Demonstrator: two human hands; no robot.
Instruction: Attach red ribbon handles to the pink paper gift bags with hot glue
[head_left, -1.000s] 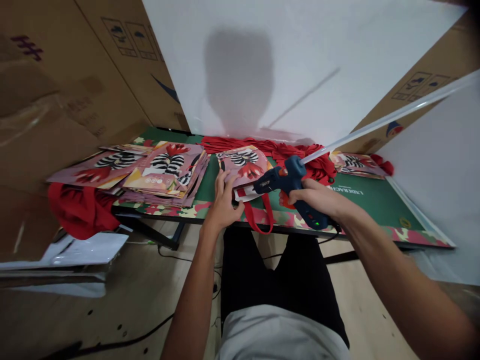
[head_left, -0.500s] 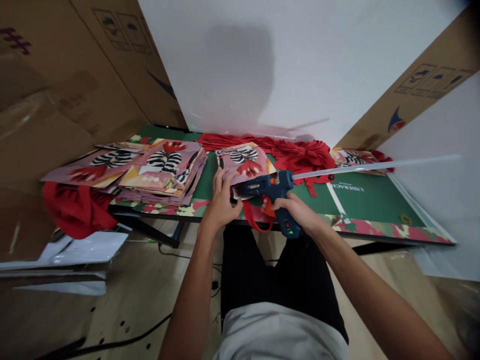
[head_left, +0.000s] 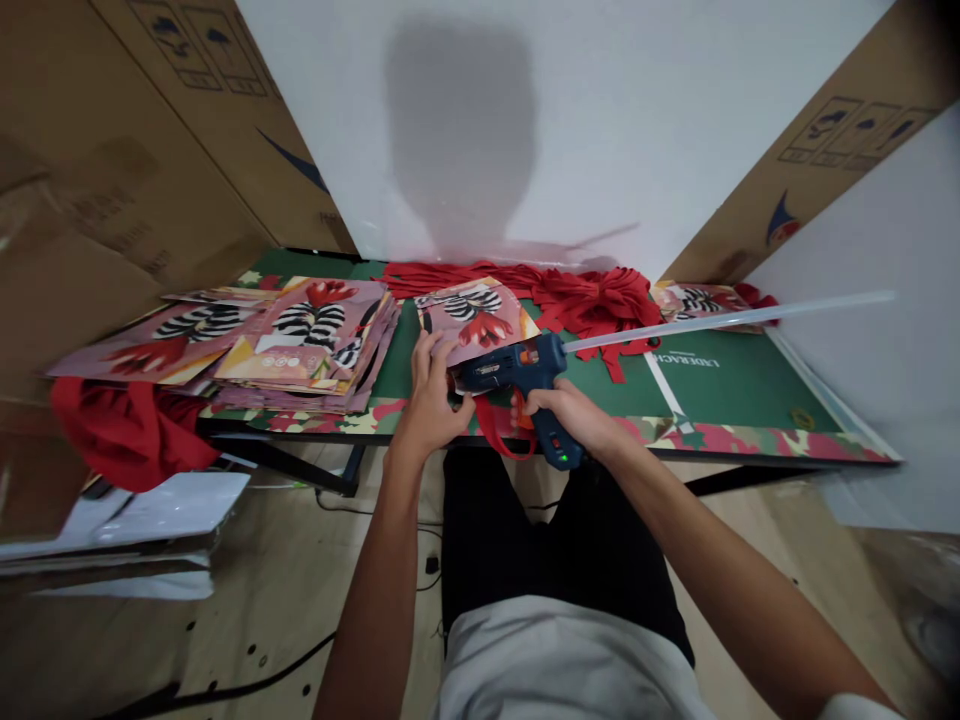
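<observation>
My right hand (head_left: 571,414) is wrapped round the grip of a dark blue glue gun (head_left: 517,366), its fingers at the orange trigger. A long translucent glue stick (head_left: 720,320) sticks out of the gun's back, and a green light shows on the handle. My left hand (head_left: 433,400) grips the near left edge of a flat pink printed paper piece (head_left: 480,318) with a striped flower picture. The gun's nozzle is beside my left thumb at that edge, its tip partly hidden. A red ribbon loop (head_left: 496,430) hangs below the gun, over the table edge.
Stacks of the same printed pieces (head_left: 307,340) lie on the green table (head_left: 720,385) to the left. Red ribbons (head_left: 600,300) are heaped behind, and more red cloth (head_left: 135,430) hangs at the left. Cardboard boxes (head_left: 187,130) and a white panel (head_left: 615,120) stand around the table.
The view has shifted slightly, moving the table and hands a little left in the picture. Both hands keep their holds, with the glue gun still at the printed piece's near edge.
</observation>
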